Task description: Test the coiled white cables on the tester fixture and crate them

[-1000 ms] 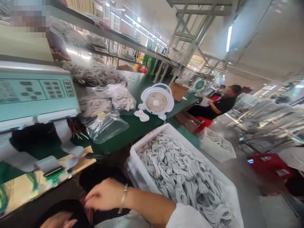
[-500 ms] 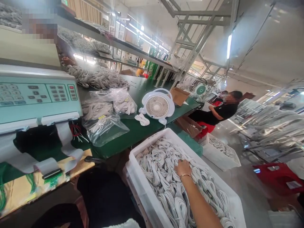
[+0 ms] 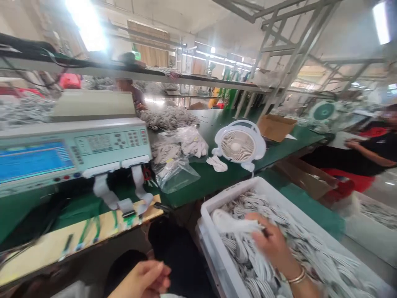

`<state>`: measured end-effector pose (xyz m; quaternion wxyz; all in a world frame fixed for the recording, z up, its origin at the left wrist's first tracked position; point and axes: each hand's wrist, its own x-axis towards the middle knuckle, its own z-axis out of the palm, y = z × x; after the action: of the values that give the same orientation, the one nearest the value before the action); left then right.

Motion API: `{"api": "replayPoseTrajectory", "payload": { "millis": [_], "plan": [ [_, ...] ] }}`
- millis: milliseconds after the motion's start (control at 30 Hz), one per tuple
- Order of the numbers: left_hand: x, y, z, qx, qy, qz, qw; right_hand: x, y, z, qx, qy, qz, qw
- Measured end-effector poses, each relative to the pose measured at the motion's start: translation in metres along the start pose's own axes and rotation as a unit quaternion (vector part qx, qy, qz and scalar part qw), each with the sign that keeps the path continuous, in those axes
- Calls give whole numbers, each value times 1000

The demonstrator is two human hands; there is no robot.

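1 white cable bundle (image 3: 234, 223), blurred, is held in the grip of the right hand (image 3: 274, 244), over the heaped cables (image 3: 257, 265) in the white bin (image 3: 234, 191). Its long axis runs leftward from those fingers — toward the left hand (image 3: 145, 277), farther off outside the bin, loosely curled; whether that holds anything, I can't tell. Beyond, a fan (image 3: 237, 145) stands on the green tabletop (image 3: 207, 182).

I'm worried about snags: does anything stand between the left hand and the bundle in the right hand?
Yes, in this view: the near rim of the white tub crosses between the left hand and the white bundle in the right hand. Whether the bundle is above that rim, I can't tell.
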<state>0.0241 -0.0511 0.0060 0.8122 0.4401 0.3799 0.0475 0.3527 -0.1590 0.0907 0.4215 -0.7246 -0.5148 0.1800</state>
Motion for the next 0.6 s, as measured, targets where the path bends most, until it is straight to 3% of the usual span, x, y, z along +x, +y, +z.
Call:
{"api": "replayPoseTrajectory", "payload": {
  "millis": [100,133,200,300,433,500,600],
  "plan": [
    [-9,29,23,-168,-111,-70,977,7,-68,71,154,-250,-68,953],
    [-14,35,25,-199,-139,-71,968,9,-83,92,175,-307,-87,932],
    [-25,38,21,-240,-165,-45,956,14,-97,130,202,-364,-101,904],
    [-38,29,2,-307,-94,58,945,23,-87,178,211,-375,-38,902],
    [-33,10,-26,-289,120,196,929,26,-70,225,211,-384,67,897],
    [-24,3,-36,-242,192,240,920,24,-75,238,229,-366,61,900],
    [-15,-1,-43,-212,210,263,917,21,-93,247,172,-321,-30,931]
  ]
}}
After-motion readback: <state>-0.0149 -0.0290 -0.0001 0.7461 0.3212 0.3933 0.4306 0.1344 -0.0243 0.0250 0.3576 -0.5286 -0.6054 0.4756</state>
